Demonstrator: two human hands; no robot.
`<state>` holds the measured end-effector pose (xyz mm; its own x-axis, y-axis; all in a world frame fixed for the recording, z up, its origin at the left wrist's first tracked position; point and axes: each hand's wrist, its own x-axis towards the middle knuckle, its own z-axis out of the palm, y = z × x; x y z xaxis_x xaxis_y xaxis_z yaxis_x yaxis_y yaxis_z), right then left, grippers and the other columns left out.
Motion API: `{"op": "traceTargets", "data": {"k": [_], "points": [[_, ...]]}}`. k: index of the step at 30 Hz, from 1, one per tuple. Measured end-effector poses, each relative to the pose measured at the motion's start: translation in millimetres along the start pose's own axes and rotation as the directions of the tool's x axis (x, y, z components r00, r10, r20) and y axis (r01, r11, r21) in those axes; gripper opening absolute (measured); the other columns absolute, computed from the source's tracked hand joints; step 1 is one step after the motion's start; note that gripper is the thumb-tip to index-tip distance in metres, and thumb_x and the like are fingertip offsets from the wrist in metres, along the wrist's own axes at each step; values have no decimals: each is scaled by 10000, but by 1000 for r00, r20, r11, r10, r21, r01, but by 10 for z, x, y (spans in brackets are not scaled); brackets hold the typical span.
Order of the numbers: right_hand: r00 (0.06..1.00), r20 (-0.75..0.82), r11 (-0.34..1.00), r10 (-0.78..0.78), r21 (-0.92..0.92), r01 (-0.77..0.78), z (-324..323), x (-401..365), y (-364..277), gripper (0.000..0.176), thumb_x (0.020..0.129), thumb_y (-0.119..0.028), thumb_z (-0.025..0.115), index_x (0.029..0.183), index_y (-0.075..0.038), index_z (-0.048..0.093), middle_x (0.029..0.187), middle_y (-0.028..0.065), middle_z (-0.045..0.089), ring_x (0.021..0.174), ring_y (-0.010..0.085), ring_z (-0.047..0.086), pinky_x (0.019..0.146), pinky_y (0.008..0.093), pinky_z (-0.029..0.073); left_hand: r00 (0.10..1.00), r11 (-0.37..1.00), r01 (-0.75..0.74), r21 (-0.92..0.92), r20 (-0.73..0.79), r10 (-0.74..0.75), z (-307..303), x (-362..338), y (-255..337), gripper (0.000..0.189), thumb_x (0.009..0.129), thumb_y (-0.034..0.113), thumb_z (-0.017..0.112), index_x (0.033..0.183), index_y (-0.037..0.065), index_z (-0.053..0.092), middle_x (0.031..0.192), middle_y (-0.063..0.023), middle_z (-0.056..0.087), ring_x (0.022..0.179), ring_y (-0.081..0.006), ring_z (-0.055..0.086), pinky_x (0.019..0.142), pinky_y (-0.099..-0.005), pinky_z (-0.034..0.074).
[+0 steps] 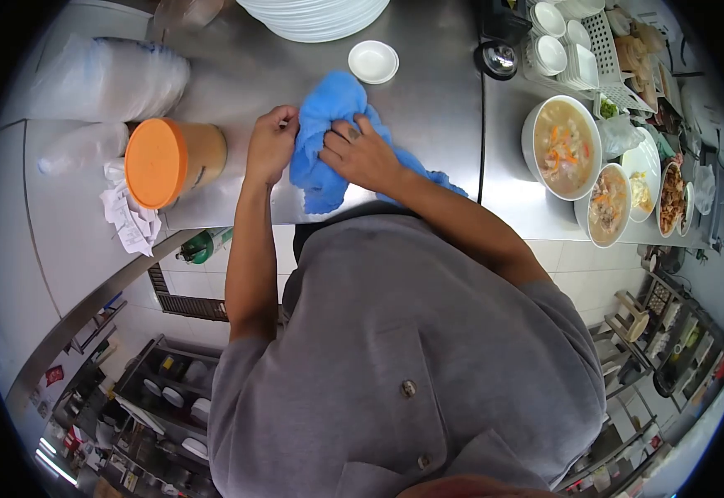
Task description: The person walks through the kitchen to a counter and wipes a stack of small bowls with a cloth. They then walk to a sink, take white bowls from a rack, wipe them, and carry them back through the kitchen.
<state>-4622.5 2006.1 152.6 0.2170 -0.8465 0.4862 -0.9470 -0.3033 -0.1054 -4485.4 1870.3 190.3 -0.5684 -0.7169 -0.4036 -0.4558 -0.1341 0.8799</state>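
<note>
A bunched blue cloth point(334, 98) lies on the steel counter point(436, 124) right in front of my body. My right hand point(365, 156) presses into its folds with bent fingers gripping the fabric; one finger has a ring or dark mark. At the cloth's left edge, my left hand point(271, 144) is closed, its thumb and fingers pinched against the fabric. Part of the cloth trails to the right under my right forearm. Just beyond the cloth sits a small white dish point(373, 62), apart from both hands.
An orange-lidded tub point(157, 163) stands left, beside crumpled paper point(132, 217) and plastic-wrapped packs point(113, 79). Stacked white plates point(316, 18) are at the back. On the right are a large soup bowl point(563, 149), a second soup bowl point(607, 206) and other dishes near the counter's front edge.
</note>
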Motion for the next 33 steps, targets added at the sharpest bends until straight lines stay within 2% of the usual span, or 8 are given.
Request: {"op": "traceTargets", "data": {"k": [9,12,14,15,17,20,29,33], "points": [[998,61,1000,28,5,-29,-88,173,135,135,768,-166,600,893,-118,618,857,68,608,884,217,579,825,379,401,989,989,-150,-16,-21,150,15,37,-28,105,887,22,605,956,-17,673,830,-48,643,706,-89,564,634,-233,467],[989,-61,882,133,462,-90,-125,62,271,220,802,-184,627,1005,-99,618,916,76,652,874,236,608,851,400,440,990,991,-135,21,-26,136,48,-7,9,77,853,27,656,912,-23,660,807,-60,638,678,-90,580,590,-235,486],[820,154,225,551,919,-324,-210,-154,332,297,896,-265,611,1124,-76,596,1037,83,668,954,248,630,894,415,482,988,990,-142,16,-52,143,99,-43,4,89,833,39,688,882,-25,651,784,-63,634,650,-93,587,558,-238,494],[824,156,226,545,919,-323,-155,-297,404,297,896,-265,611,1124,-76,596,1037,83,668,954,248,630,894,415,482,989,986,-140,87,-40,143,126,-37,-22,119,810,52,716,859,-26,641,751,-63,632,621,-97,593,535,-244,498],[546,562,-633,621,771,-73,44,-556,551,318,939,-314,589,1147,-75,598,1076,76,662,989,221,635,910,418,511,985,963,-155,220,-42,168,171,-16,-92,178,774,87,754,817,-27,624,657,-66,626,561,-109,605,503,-259,495],[442,601,-726,666,657,203,-410,-345,479,425,969,-406,517,1203,-54,564,1154,118,640,1086,272,613,982,436,477,987,925,-133,355,-39,157,220,-52,9,168,781,88,731,812,-32,617,666,-115,648,585,-184,642,546,-312,507],[420,672,-782,610,596,183,-480,-445,476,525,937,-455,524,1267,-48,531,1199,162,612,1125,320,584,1020,455,444,800,582,-373,723,-68,597,249,-151,46,106,827,78,661,858,-15,621,752,-190,645,648,-336,632,621,-413,485],[416,594,-696,688,702,150,-549,-411,413,479,933,-422,556,1237,-52,544,1167,138,620,1084,285,605,967,417,483,873,825,-334,456,-179,453,314,-298,265,81,839,58,643,855,-12,605,751,-186,635,641,-345,619,609,-416,478]]}}
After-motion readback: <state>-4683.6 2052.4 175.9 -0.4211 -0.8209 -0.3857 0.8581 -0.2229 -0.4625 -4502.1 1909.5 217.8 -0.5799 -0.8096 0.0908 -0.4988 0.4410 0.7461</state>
